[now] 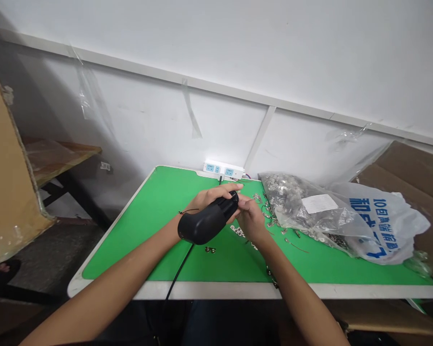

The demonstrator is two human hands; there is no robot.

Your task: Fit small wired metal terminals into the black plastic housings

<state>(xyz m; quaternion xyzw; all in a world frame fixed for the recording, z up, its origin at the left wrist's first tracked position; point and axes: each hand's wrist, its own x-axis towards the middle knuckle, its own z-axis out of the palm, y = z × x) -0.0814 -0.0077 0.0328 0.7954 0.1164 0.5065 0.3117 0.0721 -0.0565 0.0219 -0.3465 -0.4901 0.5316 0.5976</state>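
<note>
Head view. The left hand is wrapped over the front half of the black tool, fingers closed firmly around its body. The tool is raised just above the green mat at mid-table, nose turned toward the right hand. This apparently keeps the tip within reach of those fingers. Its cord drops over the near table edge, clear of the work.

The right hand's fingers are drawn narrow and bunched at the tool's nose. Whether they pinch a small piece cannot be told.

Loose metal pieces lie on the mat just beneath. A clear bag of metal parts sits near the right hand, probably as ready stock. A power strip rests at the far edge.
</note>
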